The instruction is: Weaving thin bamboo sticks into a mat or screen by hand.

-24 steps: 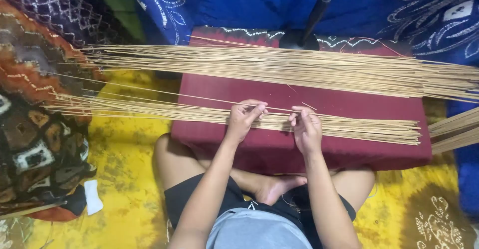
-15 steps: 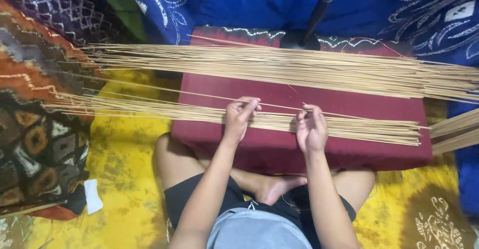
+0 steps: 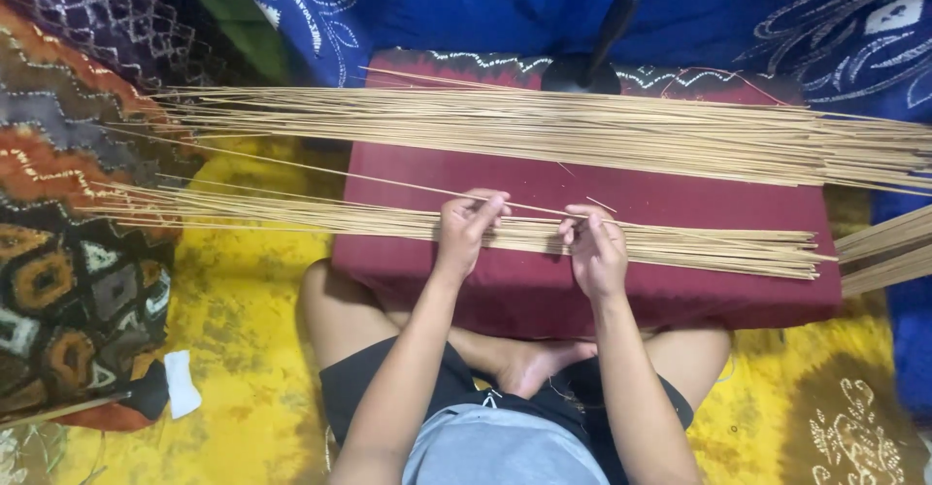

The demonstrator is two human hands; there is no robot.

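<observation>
A yellow patterned cloth covers the floor from about 7 o'clock round to 5 o'clock, with blue patterned fabric across 12 o'clock and an orange, brown and black patterned cloth heaped at 9 o'clock. In the middle sits a maroon cushion, and the person sits cross-legged at 6 o'clock with its near edge against the legs. Across the far part of the cushion, toward 12 o'clock, lies a wide bundle of thin tan sticks, running from 9 o'clock to 3 o'clock and overhanging both sides. A narrower near bundle of sticks lies across the cushion just beyond the hands. At 12 o'clock a black stand base rests on the cushion's far edge. The left hand is curled, thumb and fingertips pinched on a single thin stick that slants away toward 10 o'clock above the near bundle. The right hand lies just beside it toward 3 o'clock, fingers bent inward and closed lightly on the same stick's near end, over the near bundle. A small white cloth scrap lies at 8 o'clock on the yellow cloth.
</observation>
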